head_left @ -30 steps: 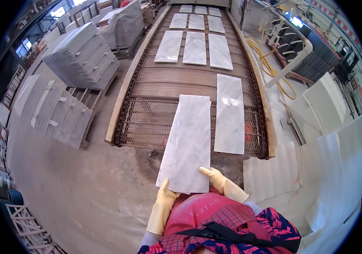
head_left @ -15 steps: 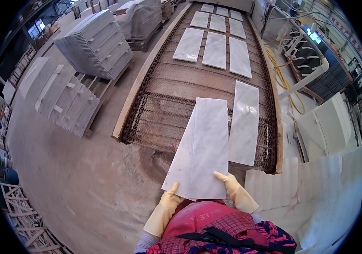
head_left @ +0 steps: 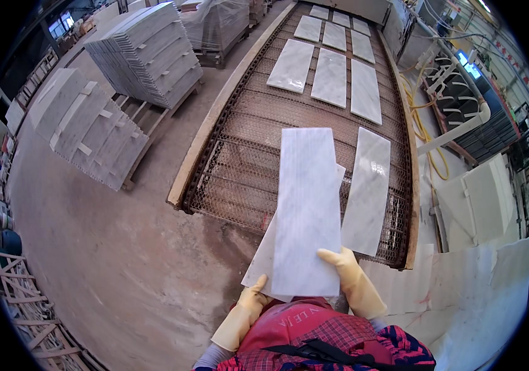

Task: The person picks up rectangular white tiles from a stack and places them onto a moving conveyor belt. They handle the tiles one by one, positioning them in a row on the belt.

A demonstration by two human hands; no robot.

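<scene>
Two pale marble tiles overlap in front of my body, above the near end of a mesh conveyor. The upper tile (head_left: 308,213) stretches away from me, with my right hand (head_left: 351,275) closed on its near right edge, thumb on top. Most of the lower tile (head_left: 258,266) is hidden under it; its left edge and a far right corner show. My left hand (head_left: 249,312) grips that lower tile at its near left corner, thumb on top. Both hands wear cream rubber gloves. Close to the right side lies another marble tile (head_left: 366,191) on the mesh.
The conveyor (head_left: 240,148) has raised side rails and carries several tiles (head_left: 329,77) farther off. Stacked slabs (head_left: 147,55) stand on pallets at left. A yellow hose (head_left: 422,127) and a white pipe run along the right. Pale sheeting (head_left: 462,303) lies at near right.
The upper tile has shifted left over the lower one and hides more of it. The lower tile's far corner now shows on the right. The whole view has shifted slightly.
</scene>
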